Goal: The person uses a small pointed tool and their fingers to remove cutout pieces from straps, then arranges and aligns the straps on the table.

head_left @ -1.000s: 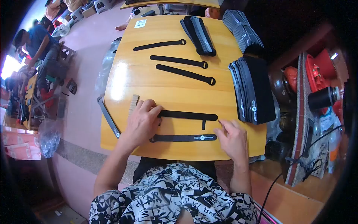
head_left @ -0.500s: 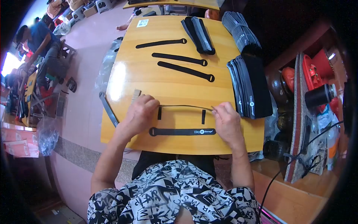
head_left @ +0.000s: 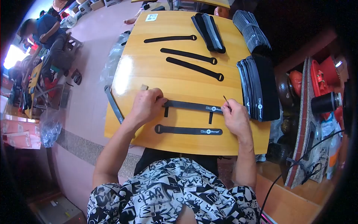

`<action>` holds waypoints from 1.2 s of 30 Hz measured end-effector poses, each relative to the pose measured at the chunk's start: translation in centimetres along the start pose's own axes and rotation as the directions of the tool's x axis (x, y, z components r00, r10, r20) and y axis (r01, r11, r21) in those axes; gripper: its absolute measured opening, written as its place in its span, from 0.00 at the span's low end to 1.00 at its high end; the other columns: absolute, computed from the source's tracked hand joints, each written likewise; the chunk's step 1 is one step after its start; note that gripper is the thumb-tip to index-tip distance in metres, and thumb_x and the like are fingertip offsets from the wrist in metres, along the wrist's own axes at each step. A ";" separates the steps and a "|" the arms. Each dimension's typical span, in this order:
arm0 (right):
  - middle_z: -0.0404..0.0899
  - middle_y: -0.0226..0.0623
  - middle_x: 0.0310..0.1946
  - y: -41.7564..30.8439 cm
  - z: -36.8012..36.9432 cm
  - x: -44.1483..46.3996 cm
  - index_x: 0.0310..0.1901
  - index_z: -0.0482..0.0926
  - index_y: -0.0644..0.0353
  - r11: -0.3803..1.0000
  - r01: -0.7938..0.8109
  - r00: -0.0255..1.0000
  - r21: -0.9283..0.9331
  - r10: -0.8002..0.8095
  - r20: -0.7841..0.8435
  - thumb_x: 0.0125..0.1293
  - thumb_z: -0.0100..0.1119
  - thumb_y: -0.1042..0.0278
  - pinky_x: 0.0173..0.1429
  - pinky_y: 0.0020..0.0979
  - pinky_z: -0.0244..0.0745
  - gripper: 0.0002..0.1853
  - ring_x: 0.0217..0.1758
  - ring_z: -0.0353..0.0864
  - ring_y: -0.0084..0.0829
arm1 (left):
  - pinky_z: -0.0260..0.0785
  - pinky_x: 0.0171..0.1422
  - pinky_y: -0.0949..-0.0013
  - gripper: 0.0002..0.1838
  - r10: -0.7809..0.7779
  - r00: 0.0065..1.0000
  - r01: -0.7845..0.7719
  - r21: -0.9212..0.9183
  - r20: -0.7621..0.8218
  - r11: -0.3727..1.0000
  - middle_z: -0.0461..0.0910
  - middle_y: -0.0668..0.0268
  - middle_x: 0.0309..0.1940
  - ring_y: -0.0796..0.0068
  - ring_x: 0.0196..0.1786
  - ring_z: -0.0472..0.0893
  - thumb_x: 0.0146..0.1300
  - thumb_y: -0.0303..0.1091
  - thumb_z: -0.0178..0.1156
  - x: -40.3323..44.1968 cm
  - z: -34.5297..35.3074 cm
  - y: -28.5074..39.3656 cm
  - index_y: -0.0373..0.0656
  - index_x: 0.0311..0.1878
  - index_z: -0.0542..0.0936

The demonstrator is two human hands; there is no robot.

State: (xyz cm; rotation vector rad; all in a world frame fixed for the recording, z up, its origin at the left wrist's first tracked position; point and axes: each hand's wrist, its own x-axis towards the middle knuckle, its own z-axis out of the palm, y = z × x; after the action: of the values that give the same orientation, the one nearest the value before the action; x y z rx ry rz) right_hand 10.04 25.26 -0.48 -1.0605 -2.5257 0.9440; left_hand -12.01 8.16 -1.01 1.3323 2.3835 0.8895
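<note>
A dark grey hook-and-loop strap (head_left: 192, 105) with a white printed logo stretches between my two hands, printed face up. My left hand (head_left: 148, 105) pinches its left end. At the right end, my right hand (head_left: 237, 117) has its fingers closed on the strap; a thin dark piece (head_left: 226, 99) sticks up from those fingers, its kind unclear. Two short black strips (head_left: 166, 112) (head_left: 211, 118) lie partly beneath the stretched strap. Nearer me, a second printed strap (head_left: 188, 130) with a ring at its left end lies flat on the wooden table (head_left: 179, 143).
Several black straps (head_left: 188, 55) lie farther back. Bundled straps (head_left: 209, 33), a grey ribbed bundle (head_left: 251, 31) and a stack of printed straps (head_left: 257, 89) line the right side. One strap (head_left: 113, 104) lies at the left edge. Another person (head_left: 48, 33) sits at left.
The strap between my hands has turned from edge-on to printed face up. The view has shifted slightly, so the table appears farther right.
</note>
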 end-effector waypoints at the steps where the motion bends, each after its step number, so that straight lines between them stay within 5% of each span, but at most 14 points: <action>1: 0.77 0.50 0.28 0.1 0.1 0.1 0.29 0.72 0.66 1.000 -0.008 1.000 -0.007 0.008 0.004 0.58 0.54 0.70 0.38 0.44 0.69 0.07 0.35 0.76 0.50 | 0.68 0.30 0.65 0.06 -0.001 1.000 0.000 0.053 0.006 0.999 0.74 0.54 0.18 0.61 0.24 0.76 0.51 0.29 0.62 0.1 0.1 -0.1 0.36 0.28 0.78; 12: 0.76 0.49 0.29 0.1 1.3 -0.4 0.33 0.72 0.65 0.981 0.014 0.993 -0.194 -0.037 -0.114 0.58 0.56 0.67 0.37 0.43 0.70 0.09 0.34 0.76 0.49 | 0.68 0.32 0.57 0.07 0.099 0.994 -0.085 0.232 -0.050 0.969 0.76 0.51 0.24 0.51 0.29 0.77 0.52 0.31 0.61 -0.6 0.5 -0.7 0.37 0.28 0.75; 15: 0.75 0.49 0.30 -0.3 0.9 -1.4 0.35 0.73 0.65 0.980 0.000 0.983 -0.197 -0.036 -0.181 0.58 0.56 0.66 0.37 0.43 0.70 0.10 0.34 0.76 0.49 | 0.68 0.33 0.59 0.06 0.154 0.964 -0.121 0.156 -0.218 0.980 0.76 0.50 0.26 0.50 0.30 0.77 0.52 0.27 0.60 -1.7 0.0 -0.4 0.36 0.33 0.76; 22: 0.75 0.45 0.32 -0.6 0.0 -6.6 0.40 0.76 0.63 1.000 -0.016 0.999 -0.004 0.016 -0.044 0.54 0.61 0.67 0.39 0.40 0.70 0.13 0.37 0.76 0.46 | 0.68 0.33 0.61 0.07 0.060 0.992 -0.074 0.129 0.111 0.989 0.71 0.57 0.26 0.54 0.30 0.76 0.50 0.26 0.61 -7.7 -1.9 1.7 0.38 0.33 0.75; 27: 0.74 0.41 0.33 0.5 1.1 -7.1 0.39 0.76 0.64 0.997 0.075 0.993 -0.004 -0.075 -0.095 0.49 0.64 0.71 0.37 0.36 0.70 0.14 0.33 0.75 0.40 | 0.68 0.40 0.58 0.07 0.007 0.996 -0.018 0.132 0.083 0.991 0.71 0.55 0.31 0.52 0.36 0.75 0.50 0.29 0.60 -8.5 -0.8 1.9 0.39 0.33 0.75; 36: 0.71 0.42 0.33 0.2 1.3 -7.9 0.34 0.70 0.61 0.987 0.146 0.986 -0.069 -0.151 -0.075 0.53 0.60 0.71 0.38 0.44 0.68 0.09 0.35 0.73 0.47 | 0.67 0.39 0.57 0.07 0.133 0.990 -0.121 0.218 -0.037 0.968 0.70 0.54 0.30 0.49 0.34 0.73 0.50 0.23 0.57 -9.5 1.2 1.6 0.37 0.32 0.70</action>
State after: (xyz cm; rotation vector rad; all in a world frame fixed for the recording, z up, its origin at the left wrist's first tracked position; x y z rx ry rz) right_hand 15.17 19.20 -1.38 -0.8926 -2.5430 0.7705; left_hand -5.13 1.29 -1.53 1.5759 2.5168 0.7215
